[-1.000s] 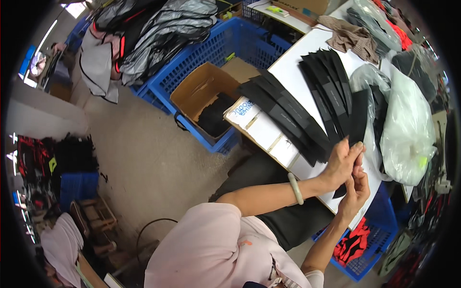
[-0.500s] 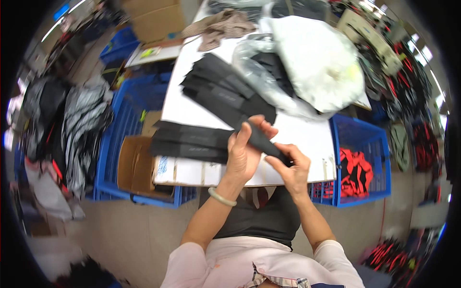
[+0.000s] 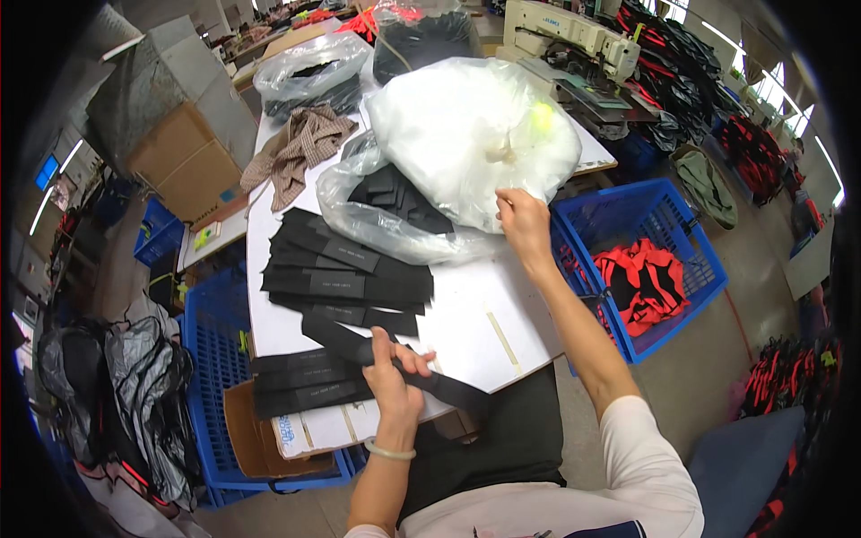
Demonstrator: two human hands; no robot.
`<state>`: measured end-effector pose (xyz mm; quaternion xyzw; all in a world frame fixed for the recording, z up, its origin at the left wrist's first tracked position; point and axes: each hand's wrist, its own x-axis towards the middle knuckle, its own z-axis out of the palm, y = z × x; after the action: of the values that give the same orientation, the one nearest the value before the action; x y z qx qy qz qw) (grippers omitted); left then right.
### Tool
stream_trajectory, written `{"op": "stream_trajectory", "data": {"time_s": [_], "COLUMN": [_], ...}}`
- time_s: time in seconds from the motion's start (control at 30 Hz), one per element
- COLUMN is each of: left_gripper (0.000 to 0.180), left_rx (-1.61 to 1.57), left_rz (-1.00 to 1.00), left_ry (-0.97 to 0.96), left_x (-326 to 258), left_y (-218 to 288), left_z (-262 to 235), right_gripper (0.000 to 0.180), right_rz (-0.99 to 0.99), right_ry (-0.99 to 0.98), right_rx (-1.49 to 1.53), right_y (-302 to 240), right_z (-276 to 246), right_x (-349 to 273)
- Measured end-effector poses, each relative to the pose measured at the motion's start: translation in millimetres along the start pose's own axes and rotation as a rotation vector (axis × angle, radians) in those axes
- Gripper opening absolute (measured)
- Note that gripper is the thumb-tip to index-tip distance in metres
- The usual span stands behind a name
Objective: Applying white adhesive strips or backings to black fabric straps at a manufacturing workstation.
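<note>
My left hand (image 3: 395, 372) grips a long black fabric strip (image 3: 448, 387) that lies slantwise over the front edge of the white table (image 3: 466, 314). My right hand (image 3: 523, 221) reaches forward and touches the edge of a big white plastic bag (image 3: 466, 125); whether it grips the bag is unclear. A clear plastic bag (image 3: 386, 220) with black pieces inside sits just left of that hand. A fanned stack of black strips (image 3: 345, 278) covers the table's middle, and a smaller pile of black strips (image 3: 305, 381) rests on a white box at the front left.
A blue crate (image 3: 673, 224) with red and black items stands to the right of the table. Blue crates and a brown cardboard box (image 3: 256, 439) sit at the left. A checked cloth (image 3: 300, 148), more bags and a sewing machine (image 3: 574, 36) are farther back.
My right hand has let go of the black strip and stretched out to the white plastic bag. My left hand keeps hold of the strip. The view has swung toward the table.
</note>
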<state>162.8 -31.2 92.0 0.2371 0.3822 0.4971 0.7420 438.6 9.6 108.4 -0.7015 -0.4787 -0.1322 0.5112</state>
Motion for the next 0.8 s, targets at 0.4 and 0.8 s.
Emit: {"op": "stream_trajectory", "data": {"time_s": [0.4, 0.8], "left_gripper": [0.045, 0.04], "left_rx": [-0.081, -0.145], "left_rz": [-0.107, -0.077], "left_ry": [-0.098, -0.187], "left_x": [-22, -23], "left_y": [-3, 3], "left_z": [-11, -17], "right_gripper": [0.016, 0.013], "right_rz": [-0.059, -0.215], "right_ry": [-0.139, -0.164], "right_rx": [-0.478, 0.151], "right_y": [28, -90], "right_z": [44, -42], "right_x": [14, -38]}}
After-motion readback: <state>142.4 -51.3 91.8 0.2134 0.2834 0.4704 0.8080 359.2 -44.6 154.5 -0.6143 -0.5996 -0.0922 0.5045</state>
